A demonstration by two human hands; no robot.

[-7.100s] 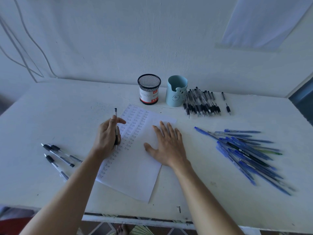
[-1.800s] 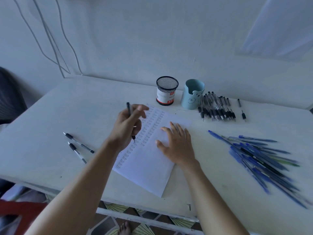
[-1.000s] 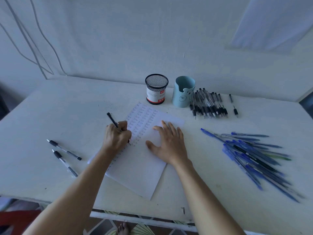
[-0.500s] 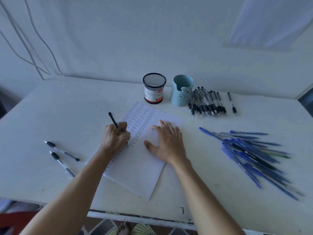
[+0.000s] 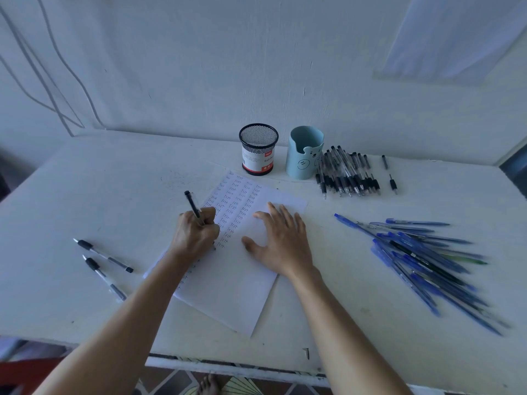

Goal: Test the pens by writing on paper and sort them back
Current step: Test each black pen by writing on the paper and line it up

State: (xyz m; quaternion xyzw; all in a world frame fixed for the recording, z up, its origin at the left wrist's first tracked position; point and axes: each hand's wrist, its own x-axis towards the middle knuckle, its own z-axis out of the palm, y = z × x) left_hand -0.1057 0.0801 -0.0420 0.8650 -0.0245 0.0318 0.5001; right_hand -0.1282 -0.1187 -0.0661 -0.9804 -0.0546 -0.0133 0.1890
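A white sheet of paper lies on the table, with columns of the word "test" down its left part. My left hand grips a black pen whose tip touches the paper at the bottom of a column. My right hand rests flat on the sheet with its fingers spread. Two black pens lie on the table to the left. A row of several black pens lies at the back right. A heap of several blue pens lies to the right.
A black mesh pen cup and a light blue cup with a bear face stand at the back, both seeming empty. The white table meets the wall behind. Its front edge runs just below the paper, with a foot showing under it.
The third black pen has gone from the left group, and my left hand lowered a black pen to the paper and writes with it. My right hand has stayed flat on the sheet.
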